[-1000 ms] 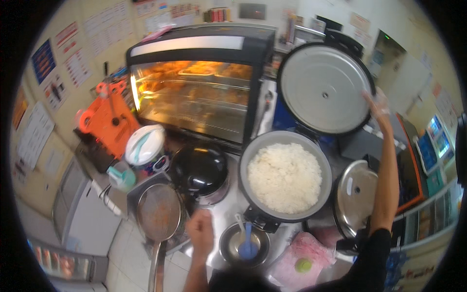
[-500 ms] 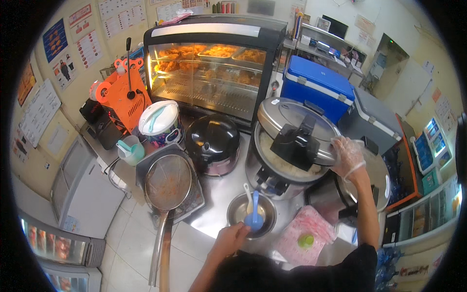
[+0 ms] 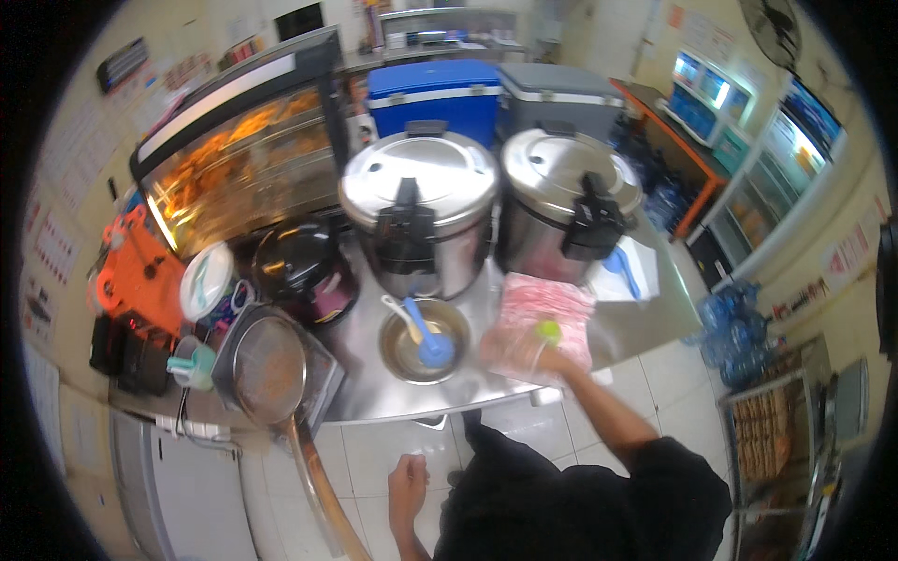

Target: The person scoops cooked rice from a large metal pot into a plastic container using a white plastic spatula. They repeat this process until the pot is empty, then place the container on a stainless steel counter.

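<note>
- The left hand (image 3: 408, 488) hangs at 6 o'clock by the body, fingers loosely curled, holding nothing.
- The right hand (image 3: 520, 353), in a clear glove, rests fingers spread on a pink packet (image 3: 545, 313) with a green cap, near centre on the steel counter (image 3: 393, 397).
- At 9 o'clock of it, one metal bowl (image 3: 423, 339) holds a blue scoop (image 3: 428, 342).
- Two closed steel rice cookers (image 3: 421, 210) stand at 12 o'clock.
- Beyond: one blue cooler (image 3: 433, 93), one grey.
- Pale posters line the 9 o'clock wall.

The right hand (image 3: 513, 351), in a clear glove, stretches forward to the middle of the frame on a bare forearm, while the bare left hand (image 3: 408, 488) hangs low at lower centre, fingers loosely curled.
</note>
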`<action>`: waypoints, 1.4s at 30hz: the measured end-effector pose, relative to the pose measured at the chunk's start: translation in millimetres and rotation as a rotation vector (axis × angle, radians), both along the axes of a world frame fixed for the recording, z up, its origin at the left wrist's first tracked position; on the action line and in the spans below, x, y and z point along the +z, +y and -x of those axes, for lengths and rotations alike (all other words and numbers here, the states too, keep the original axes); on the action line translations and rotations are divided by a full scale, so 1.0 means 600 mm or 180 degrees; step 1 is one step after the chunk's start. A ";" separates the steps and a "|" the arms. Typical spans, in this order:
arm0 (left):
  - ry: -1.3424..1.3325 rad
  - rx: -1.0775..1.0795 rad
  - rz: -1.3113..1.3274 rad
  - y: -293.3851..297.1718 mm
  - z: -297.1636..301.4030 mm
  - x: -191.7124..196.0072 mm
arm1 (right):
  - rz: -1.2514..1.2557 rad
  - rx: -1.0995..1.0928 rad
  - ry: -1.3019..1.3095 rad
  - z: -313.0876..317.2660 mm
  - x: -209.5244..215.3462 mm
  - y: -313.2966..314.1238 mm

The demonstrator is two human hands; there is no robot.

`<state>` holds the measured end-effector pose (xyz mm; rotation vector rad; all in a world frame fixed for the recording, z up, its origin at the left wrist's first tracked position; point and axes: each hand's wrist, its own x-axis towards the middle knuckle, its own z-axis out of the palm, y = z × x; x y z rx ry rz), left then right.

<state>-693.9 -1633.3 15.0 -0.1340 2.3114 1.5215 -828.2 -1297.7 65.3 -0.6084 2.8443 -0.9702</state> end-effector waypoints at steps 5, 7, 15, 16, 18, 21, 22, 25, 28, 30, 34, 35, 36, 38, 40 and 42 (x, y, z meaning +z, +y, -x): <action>-0.0062 -0.0978 0.0282 0.048 -0.027 -0.026 | 0.0153 0.0391 -0.2067 -0.237 -0.145 -0.042; 0.0078 -0.1322 0.0422 0.083 -0.025 -0.019 | 0.0302 0.0200 -0.2048 -0.279 -0.167 -0.045; 0.0323 -0.2244 0.1200 0.280 -0.024 -0.014 | 0.0771 -0.0142 -0.0969 -0.293 -0.219 0.064; 0.0277 -0.2299 0.1213 0.318 -0.030 -0.021 | 0.1012 -0.0257 -0.1108 -0.295 -0.221 0.100; 0.0261 -0.2488 0.1333 0.398 -0.050 -0.032 | 0.1508 -0.0610 -0.0685 -0.323 -0.231 0.180; 0.0217 -0.2868 0.1593 0.551 -0.093 -0.052 | 0.1712 -0.1052 -0.0752 -0.395 -0.294 0.335; 0.0099 -0.2983 0.1649 0.603 -0.113 -0.057 | 0.1769 -0.1133 -0.0692 -0.428 -0.331 0.392; -0.0312 -0.3337 0.1560 0.753 -0.172 -0.077 | 0.2909 -0.2098 -0.1363 -0.518 -0.479 0.548; -0.1042 -0.3600 0.1505 0.833 -0.225 -0.095 | 0.2807 -0.3387 -0.1771 -0.595 -0.643 0.634; -0.1377 -0.3707 0.1610 0.859 -0.233 -0.136 | 0.3856 -0.4088 -0.1875 -0.641 -0.734 0.608; -0.1417 -0.3944 0.2216 0.843 -0.217 -0.294 | 0.4580 -0.4676 -0.2915 -0.705 -0.870 0.467; -0.1328 -0.3895 0.1728 0.832 -0.202 -0.352 | 0.2898 -0.3970 -0.2790 -0.715 -0.895 0.431; -0.1582 -0.3558 0.1239 0.822 -0.185 -0.415 | 0.1573 -0.3532 -0.2503 -0.723 -0.918 0.406; -0.0825 -0.3466 0.1029 0.803 -0.142 -0.551 | 0.2972 -0.3992 -0.1374 -0.736 -0.950 0.371; -0.0139 -0.3302 0.1248 0.788 -0.092 -0.683 | 0.4822 -0.5038 -0.1906 -0.737 -0.971 0.350; -0.0772 -0.2367 0.1139 0.762 -0.049 -0.785 | 0.5992 -0.5559 -0.2308 -0.733 -0.982 0.330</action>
